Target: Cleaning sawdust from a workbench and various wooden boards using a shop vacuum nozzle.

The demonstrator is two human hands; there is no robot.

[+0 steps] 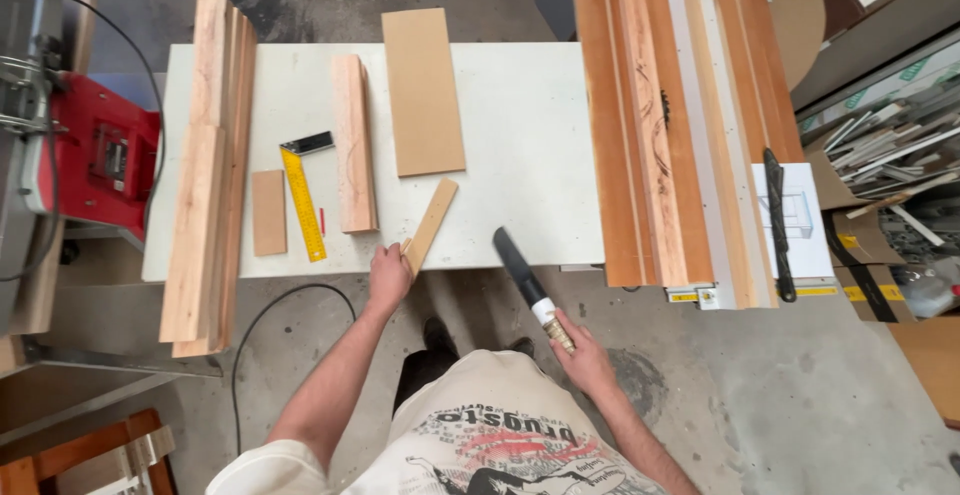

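My left hand (389, 276) grips the near end of a thin, narrow wooden strip (432, 221) that lies slanted on the white worktable (520, 155) near its front edge. My right hand (583, 356) holds a tool with a pale handle and a flat black blade-like head (518, 260); the head points up and left toward the table's front edge, a short way right of the strip. A short thick wood block (353, 143) lies just left of the strip.
A flat brown board (424, 90) lies at table centre, with a yellow try square (301, 200) and small board (268, 212) to the left. Long planks (208, 170) overhang left; planks and rails (675, 125) lie right. A red machine (100, 155) stands far left.
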